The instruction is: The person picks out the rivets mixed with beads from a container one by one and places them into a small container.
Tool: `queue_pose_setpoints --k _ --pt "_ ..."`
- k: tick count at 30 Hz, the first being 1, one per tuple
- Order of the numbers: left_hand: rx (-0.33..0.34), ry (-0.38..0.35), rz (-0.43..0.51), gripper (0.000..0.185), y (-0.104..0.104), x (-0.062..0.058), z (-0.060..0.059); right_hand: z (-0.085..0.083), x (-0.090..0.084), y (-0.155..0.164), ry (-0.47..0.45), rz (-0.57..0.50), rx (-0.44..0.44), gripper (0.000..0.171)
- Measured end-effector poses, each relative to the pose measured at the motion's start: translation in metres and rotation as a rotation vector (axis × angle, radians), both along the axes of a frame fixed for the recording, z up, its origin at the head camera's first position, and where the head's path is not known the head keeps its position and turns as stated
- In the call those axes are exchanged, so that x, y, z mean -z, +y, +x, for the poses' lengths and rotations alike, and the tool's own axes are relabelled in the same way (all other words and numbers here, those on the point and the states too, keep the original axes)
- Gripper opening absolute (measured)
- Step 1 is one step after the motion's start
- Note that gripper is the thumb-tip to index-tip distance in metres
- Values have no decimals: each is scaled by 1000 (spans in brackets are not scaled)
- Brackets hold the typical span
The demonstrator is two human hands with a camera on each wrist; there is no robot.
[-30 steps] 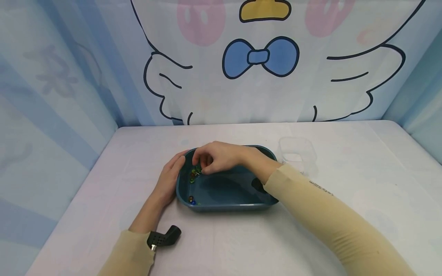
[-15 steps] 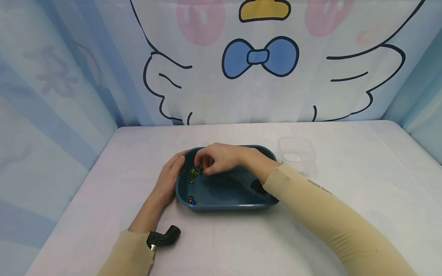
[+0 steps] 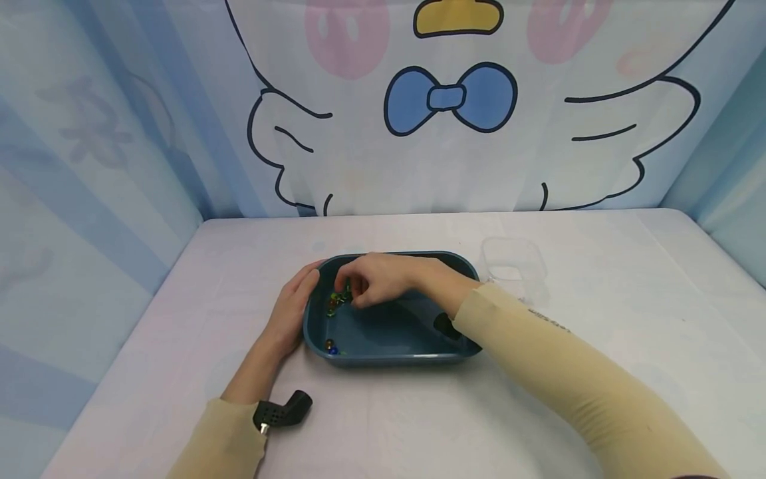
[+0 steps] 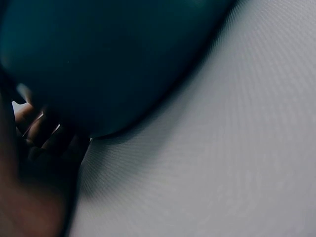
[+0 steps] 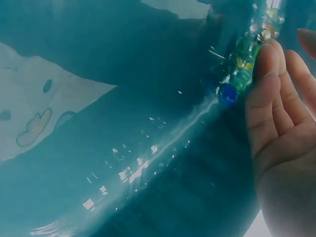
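A dark blue-green tray [image 3: 389, 332] stands on the table, with several glass marbles [image 3: 338, 303] clustered at its left end. My left hand [image 3: 293, 303] holds the tray's left side, its thumb by the rim; in the left wrist view the fingers [image 4: 37, 131] lie at the outer wall, partly in shadow. My right hand [image 3: 380, 278] is inside the tray at the marble cluster, its fingers bent downward. In the right wrist view the fingertips are beside green and clear marbles, with a blue marble [image 5: 227, 94] close by. Whether any marble is between them cannot be seen.
A brown marble [image 3: 330, 344] and a blue one lie in the tray's near left corner. A clear plastic box [image 3: 514, 256] stands behind and right of the tray. A black wrist device [image 3: 284, 409] is on the left forearm. A patterned curtain hangs behind the table.
My right hand has shifted slightly down and to the right over the marbles, staying inside the tray. The left hand and the tray have hardly moved.
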State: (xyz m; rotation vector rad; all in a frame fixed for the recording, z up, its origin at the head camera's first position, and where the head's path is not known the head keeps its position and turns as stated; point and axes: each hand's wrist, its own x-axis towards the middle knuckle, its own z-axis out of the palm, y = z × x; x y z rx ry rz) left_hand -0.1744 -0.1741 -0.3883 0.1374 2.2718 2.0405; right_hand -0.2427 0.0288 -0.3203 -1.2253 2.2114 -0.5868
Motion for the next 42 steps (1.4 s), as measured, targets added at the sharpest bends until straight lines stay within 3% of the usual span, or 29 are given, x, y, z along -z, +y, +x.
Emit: queue_pose_setpoints --k 42 --pt "-6 5 -11 50 1 0 0 0 8 -4 12 64 -43 40"
